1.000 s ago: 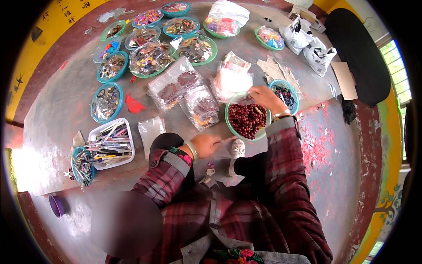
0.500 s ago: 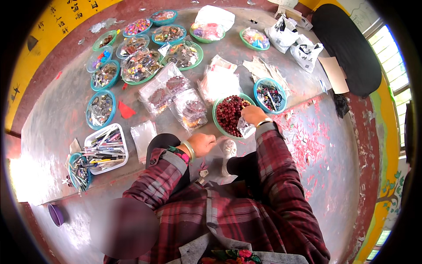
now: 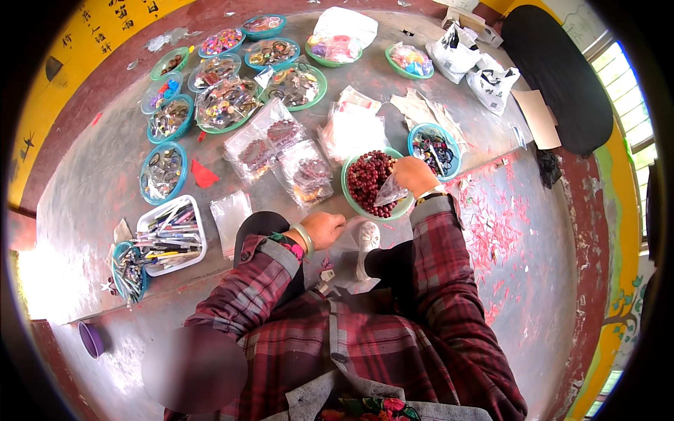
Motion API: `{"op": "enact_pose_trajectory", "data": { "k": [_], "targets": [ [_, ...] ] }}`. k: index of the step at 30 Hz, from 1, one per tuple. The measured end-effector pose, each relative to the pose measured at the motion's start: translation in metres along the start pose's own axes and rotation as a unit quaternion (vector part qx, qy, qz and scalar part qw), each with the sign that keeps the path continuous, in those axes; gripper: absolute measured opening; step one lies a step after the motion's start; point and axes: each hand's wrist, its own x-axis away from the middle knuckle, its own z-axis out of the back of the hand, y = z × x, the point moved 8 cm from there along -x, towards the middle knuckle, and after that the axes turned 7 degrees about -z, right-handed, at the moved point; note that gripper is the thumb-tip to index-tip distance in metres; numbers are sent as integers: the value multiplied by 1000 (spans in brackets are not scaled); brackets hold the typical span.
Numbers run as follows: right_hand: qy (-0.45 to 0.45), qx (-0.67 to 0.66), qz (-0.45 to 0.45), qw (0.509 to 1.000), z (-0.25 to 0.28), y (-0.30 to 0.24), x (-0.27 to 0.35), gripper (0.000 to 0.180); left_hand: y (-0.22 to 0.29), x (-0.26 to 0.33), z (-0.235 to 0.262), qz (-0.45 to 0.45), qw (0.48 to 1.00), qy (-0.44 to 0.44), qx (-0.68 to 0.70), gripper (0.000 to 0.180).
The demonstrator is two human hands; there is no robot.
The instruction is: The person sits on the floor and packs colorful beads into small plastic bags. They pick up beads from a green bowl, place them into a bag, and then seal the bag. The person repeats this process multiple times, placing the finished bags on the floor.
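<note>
A light green bowl (image 3: 401, 208) full of dark red bead strings (image 3: 368, 179) sits just ahead of me. My right hand (image 3: 415, 175) is over its right rim, fingers closed on a small clear plastic bag (image 3: 390, 191) that hangs down over the beads. My left hand (image 3: 323, 229) is lower left of the bowl, near my knee, its fingers curled together; whatever they hold, if anything, is hidden. Between the hands and the far bowls lie clear bags of dark red bracelets (image 3: 305, 172).
A blue bowl of dark cords (image 3: 435, 151) stands right of the beads. Flat clear bags (image 3: 230, 223) and a white tray of pens (image 3: 172, 235) lie left. Several bowls of trinkets (image 3: 226, 105) fill the far left. Red scraps (image 3: 491, 224) litter the right floor.
My right hand has shifted slightly up and to the right, and the clear bag now stretches down from it over the beads. My left hand has stayed about where it was.
</note>
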Motion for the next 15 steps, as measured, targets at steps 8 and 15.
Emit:
{"op": "enact_pose_trajectory", "data": {
  "k": [8, 15],
  "targets": [
    [74, -5, 12, 997, 19, 6, 14, 18, 3, 0, 0, 18, 1000, -8, -12, 18],
    [144, -44, -19, 988, 39, 15, 26, 17, 2, 0, -3, 12, 1000, -9, -21, 18]
  ]
}}
